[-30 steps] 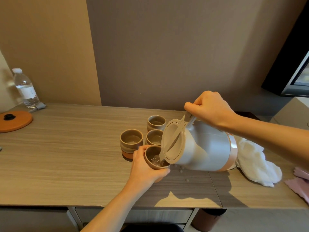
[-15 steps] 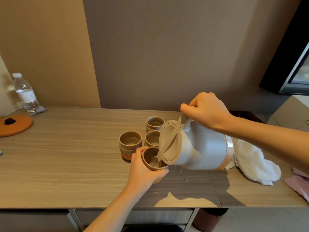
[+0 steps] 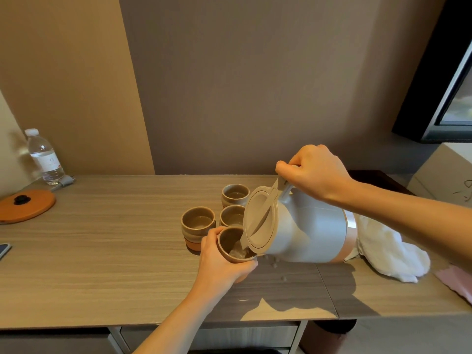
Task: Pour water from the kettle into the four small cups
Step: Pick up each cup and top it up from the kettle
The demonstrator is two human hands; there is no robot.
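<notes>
My right hand (image 3: pixel 315 172) grips the handle of a pale grey kettle (image 3: pixel 306 231) with a tan lid, tipped far to the left. Its spout hangs over a small brown cup (image 3: pixel 231 242) that my left hand (image 3: pixel 219 267) holds just above the wooden table (image 3: pixel 102 251). Water runs from the spout into this cup. Three other small cups stand close behind it: one at the left (image 3: pixel 198 222), one in the middle (image 3: pixel 231 215), one at the back (image 3: pixel 235 194). Each of these shows water inside.
A white cloth (image 3: pixel 388 251) lies right of the kettle, a pink item (image 3: pixel 457 279) beyond it. Small drops (image 3: pixel 274 264) dot the table under the kettle. At the far left are a water bottle (image 3: pixel 43 157), an orange round lid (image 3: pixel 25 205) and a phone edge (image 3: pixel 3 250).
The kettle stays tipped over the held cup and water keeps running in. Both hands hold nearly the same pose; the view has shifted slightly.
</notes>
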